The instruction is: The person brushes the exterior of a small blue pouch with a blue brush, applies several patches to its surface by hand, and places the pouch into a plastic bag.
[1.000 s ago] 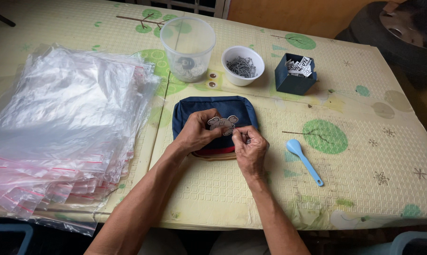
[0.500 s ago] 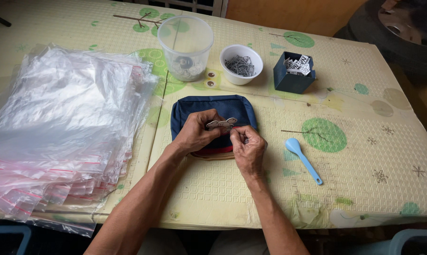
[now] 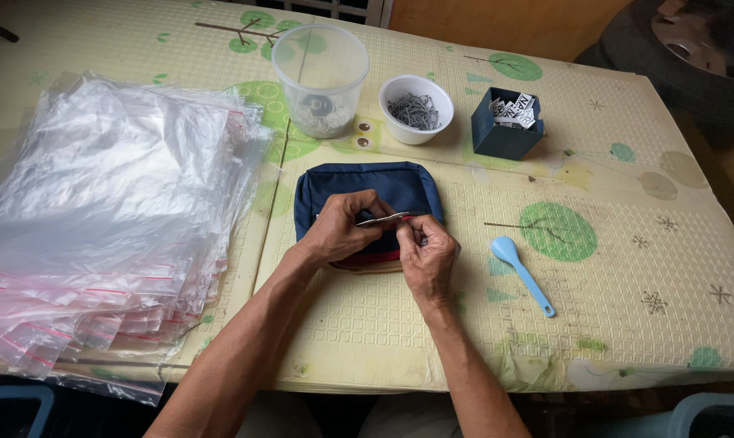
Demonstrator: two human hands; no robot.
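Note:
My left hand (image 3: pixel 344 233) pinches a small flat metal piece (image 3: pixel 383 219), which shows almost edge-on. My right hand (image 3: pixel 429 259) has curled fingers closed at the right end of the same piece; what its fingertips pinch is too small to tell. Both hands rest over a navy-blue zip pouch (image 3: pixel 367 182) with a red edge, lying flat on the table in front of me.
A thick stack of clear zip bags (image 3: pixel 99 211) covers the left side. Behind the pouch stand a clear plastic cup (image 3: pixel 320 69) with small metal rings, a white bowl (image 3: pixel 416 109) of grey metal bits and a navy box (image 3: pixel 506 134) of paper slips. A light-blue spoon (image 3: pixel 523 272) lies to the right.
The metal piece has turned from lying flat, with its rings showing, to nearly edge-on. Both hands have stayed over the pouch.

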